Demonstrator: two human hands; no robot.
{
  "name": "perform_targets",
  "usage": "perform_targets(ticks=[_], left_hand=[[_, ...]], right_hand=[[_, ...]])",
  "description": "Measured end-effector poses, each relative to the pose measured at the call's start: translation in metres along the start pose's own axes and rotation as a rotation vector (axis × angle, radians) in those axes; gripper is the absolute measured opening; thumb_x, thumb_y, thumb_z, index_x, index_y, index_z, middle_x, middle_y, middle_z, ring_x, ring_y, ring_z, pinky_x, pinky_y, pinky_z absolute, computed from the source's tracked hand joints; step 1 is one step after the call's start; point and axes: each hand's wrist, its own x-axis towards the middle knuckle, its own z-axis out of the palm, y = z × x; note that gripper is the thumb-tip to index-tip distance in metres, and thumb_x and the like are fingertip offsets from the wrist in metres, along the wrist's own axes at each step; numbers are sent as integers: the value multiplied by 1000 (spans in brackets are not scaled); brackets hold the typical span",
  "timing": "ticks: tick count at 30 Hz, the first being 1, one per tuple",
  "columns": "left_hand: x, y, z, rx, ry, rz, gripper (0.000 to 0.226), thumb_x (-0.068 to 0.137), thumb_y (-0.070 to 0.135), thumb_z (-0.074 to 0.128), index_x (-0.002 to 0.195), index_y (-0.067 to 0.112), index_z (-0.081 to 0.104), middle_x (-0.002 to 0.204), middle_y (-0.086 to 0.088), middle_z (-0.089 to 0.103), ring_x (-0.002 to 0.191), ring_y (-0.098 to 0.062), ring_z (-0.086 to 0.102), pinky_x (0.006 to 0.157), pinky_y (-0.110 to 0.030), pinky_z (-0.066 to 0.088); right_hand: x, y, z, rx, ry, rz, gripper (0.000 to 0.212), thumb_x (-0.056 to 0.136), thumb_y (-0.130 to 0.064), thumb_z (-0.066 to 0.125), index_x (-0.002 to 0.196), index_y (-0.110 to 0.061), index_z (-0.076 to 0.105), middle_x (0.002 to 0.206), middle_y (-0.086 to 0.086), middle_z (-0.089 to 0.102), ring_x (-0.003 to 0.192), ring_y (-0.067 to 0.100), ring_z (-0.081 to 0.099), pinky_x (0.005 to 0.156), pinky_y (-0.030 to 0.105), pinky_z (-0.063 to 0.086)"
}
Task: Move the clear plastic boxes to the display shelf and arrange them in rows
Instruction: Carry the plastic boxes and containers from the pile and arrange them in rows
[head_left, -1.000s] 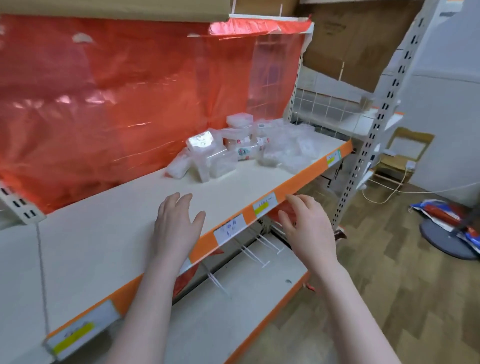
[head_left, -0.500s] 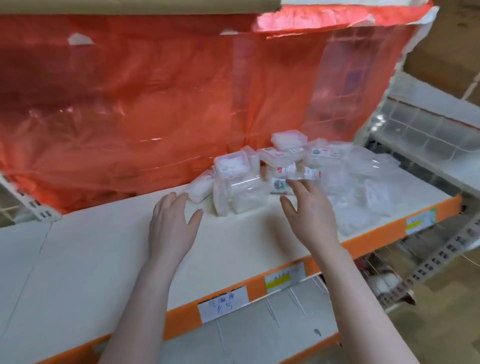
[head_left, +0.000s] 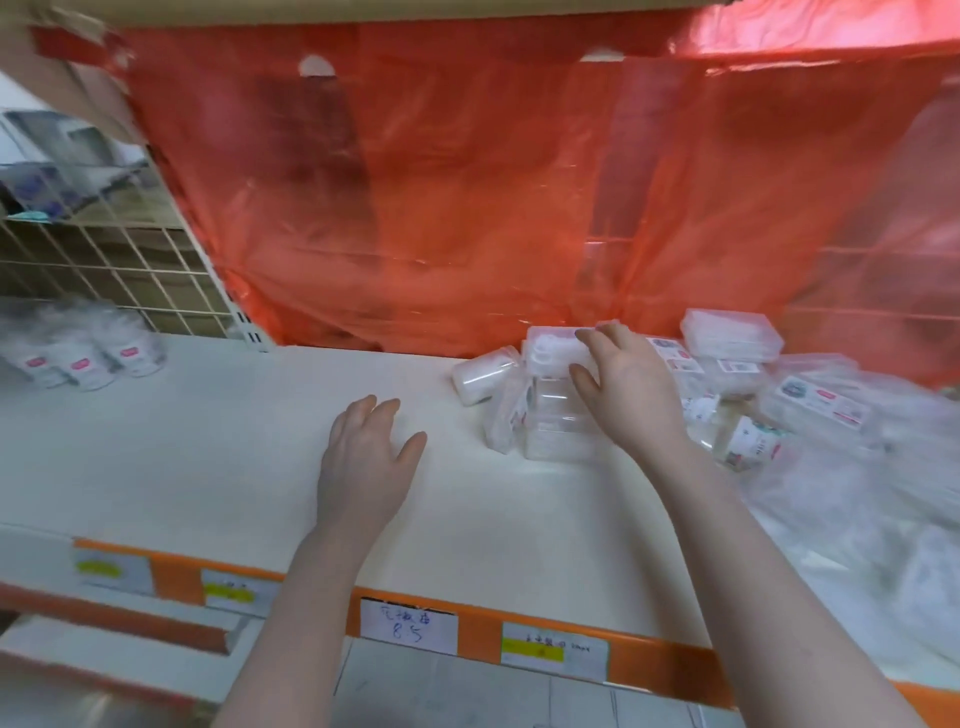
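Observation:
A jumble of clear plastic boxes lies on the white display shelf, toward its right and back. Some boxes carry small printed labels. One flat box sits on top at the far right. My right hand reaches over the near boxes, its straight fingers touching the top of a clear box that stands highest in the heap. My left hand hovers flat and empty over the bare shelf, left of the pile.
A red plastic sheet hangs behind the shelf. Loose clear bags cover the shelf's right end. Small labelled clear packets sit on the neighbouring shelf at the left, before a wire grid. Price tags line the orange front edge.
The view swung left and closer to the shelf. My right hand rose from below the shelf edge and reached onto the pile of boxes. My left hand stayed over the bare shelf.

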Motion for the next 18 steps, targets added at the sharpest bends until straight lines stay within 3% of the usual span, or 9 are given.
perform_targets(ticks=[6,13,18], left_hand=[[8,-9,-9,-4,21,-38,50,93,32,54,139,13,44,149,-7,35,139,-20,23,110,-32,23],[22,-20,-8,-12,1,-31,50,93,31,54,138,12,45,148,-7,35,139,-21,24,110,-31,22],[30,-19,0,-13,-21,-5,49,93,30,54,138,12,45,148,-7,36,138,-21,25,109,-30,22]], right_hand=[[33,1,9,-82,-108,-88,41,90,-15,54,129,-4,51,123,16,55,114,34,48,92,41,37],[42,4,21,-199,-281,-95,46,93,-25,50,136,-13,41,124,8,53,116,29,46,95,39,31],[42,4,21,-233,-266,-106,55,88,-22,58,138,-11,39,120,9,52,111,29,45,93,38,31]])
